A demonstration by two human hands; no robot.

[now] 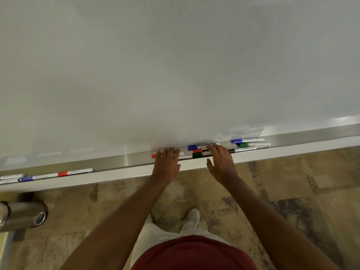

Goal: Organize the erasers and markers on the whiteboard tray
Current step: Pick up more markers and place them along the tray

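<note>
left hand (167, 162) laid flat on markers (198, 151), nothing gripped | right hand (221, 162) spread open over tray (116, 162), nothing held

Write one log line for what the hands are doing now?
left hand: fingers resting on red-capped marker | right hand: fingers on marker cluster | long metal whiteboard tray: markers scattered | erasers: none visible

Dim, soft light; wide-angle edge distortion
</note>
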